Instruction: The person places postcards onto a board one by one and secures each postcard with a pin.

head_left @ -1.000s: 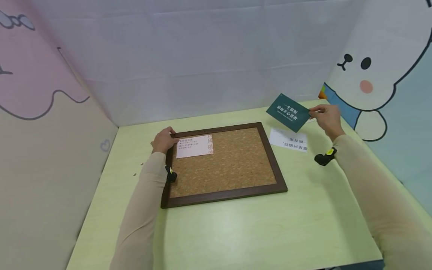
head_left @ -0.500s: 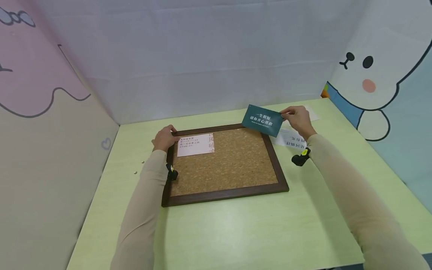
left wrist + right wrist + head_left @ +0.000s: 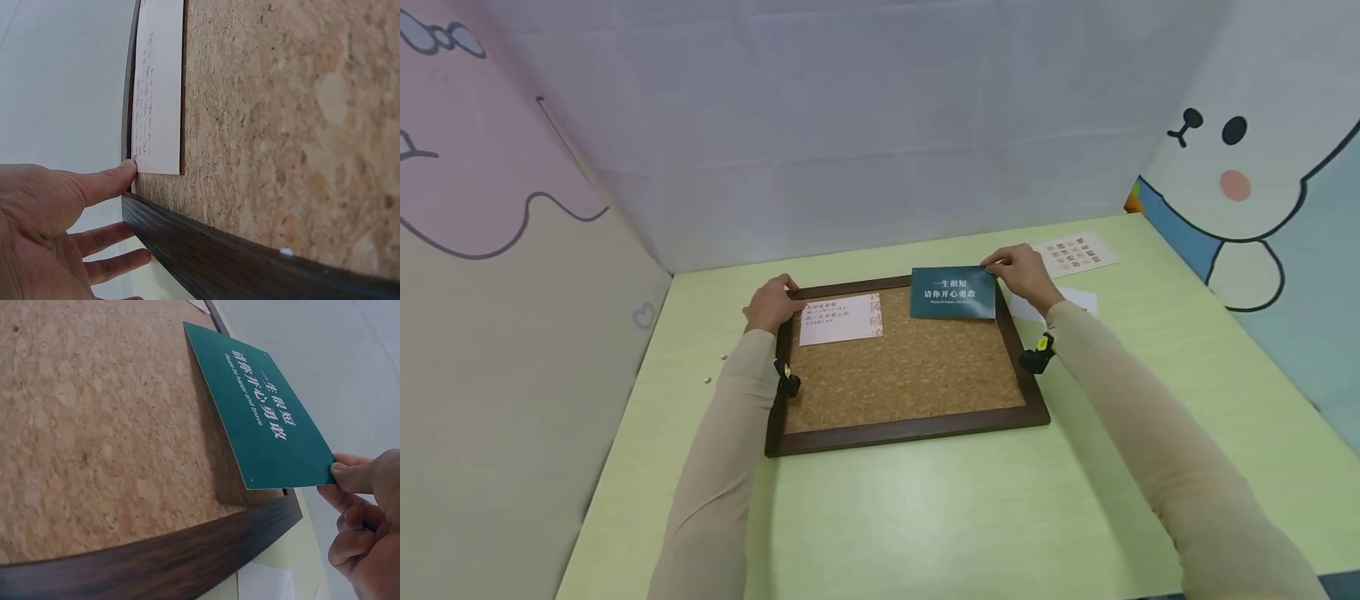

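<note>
The framed cork board [image 3: 887, 375] lies on the table, its wood border dark brown. At its far left corner my left hand [image 3: 772, 306] rests with thumb and fingers extended. The left wrist view shows the thumb [image 3: 112, 181] pressing by the corner of a white printed card [image 3: 159, 112], the fingers against the frame's outer side. My right hand [image 3: 1021, 271] pinches a dark green card [image 3: 953, 293] with white lettering by its far right corner. In the right wrist view this card [image 3: 253, 419] is tilted over the board's far right corner, with a shadow below its near edge.
Two more printed cards lie on the table right of the board: a cream one [image 3: 1077, 254] at the back and a white one [image 3: 1078, 299] partly behind my right wrist. Two small round studs [image 3: 707, 380] lie left of the board. Curtained walls border the table.
My right hand has brought the green card leftward from beyond the board to over its far right corner, and the card has turned straighter. My left hand stays at the far left corner.
</note>
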Available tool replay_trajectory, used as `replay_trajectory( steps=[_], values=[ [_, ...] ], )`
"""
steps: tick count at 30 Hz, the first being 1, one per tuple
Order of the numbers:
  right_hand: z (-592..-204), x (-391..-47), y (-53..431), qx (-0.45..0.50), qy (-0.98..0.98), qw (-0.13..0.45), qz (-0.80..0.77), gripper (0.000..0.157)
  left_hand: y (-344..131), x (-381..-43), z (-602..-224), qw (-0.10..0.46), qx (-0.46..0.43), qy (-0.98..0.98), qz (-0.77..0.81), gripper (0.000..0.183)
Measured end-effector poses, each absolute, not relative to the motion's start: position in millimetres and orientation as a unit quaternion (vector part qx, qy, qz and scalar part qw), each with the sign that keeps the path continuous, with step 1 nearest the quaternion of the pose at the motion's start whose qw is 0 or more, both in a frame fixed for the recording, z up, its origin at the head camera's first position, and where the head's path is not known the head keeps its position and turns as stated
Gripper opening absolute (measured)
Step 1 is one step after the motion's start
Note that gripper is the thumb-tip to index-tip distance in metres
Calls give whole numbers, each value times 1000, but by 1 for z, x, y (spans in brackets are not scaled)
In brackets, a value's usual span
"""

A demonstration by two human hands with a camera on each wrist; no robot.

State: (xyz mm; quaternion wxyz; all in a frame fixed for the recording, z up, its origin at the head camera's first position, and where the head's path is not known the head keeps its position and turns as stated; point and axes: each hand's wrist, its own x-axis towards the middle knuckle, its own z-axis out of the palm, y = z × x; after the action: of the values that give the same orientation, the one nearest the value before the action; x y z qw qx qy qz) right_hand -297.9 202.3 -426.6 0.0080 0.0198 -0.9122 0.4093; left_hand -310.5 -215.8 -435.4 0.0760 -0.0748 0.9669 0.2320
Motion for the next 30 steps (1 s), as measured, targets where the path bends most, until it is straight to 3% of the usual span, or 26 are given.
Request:
replay_trajectory(
  steps=[30],
  values=[
    [-463,-302,169,42,-962,27,268,27,-220,-315,-442,72,-64,964,247,35]
  ],
)
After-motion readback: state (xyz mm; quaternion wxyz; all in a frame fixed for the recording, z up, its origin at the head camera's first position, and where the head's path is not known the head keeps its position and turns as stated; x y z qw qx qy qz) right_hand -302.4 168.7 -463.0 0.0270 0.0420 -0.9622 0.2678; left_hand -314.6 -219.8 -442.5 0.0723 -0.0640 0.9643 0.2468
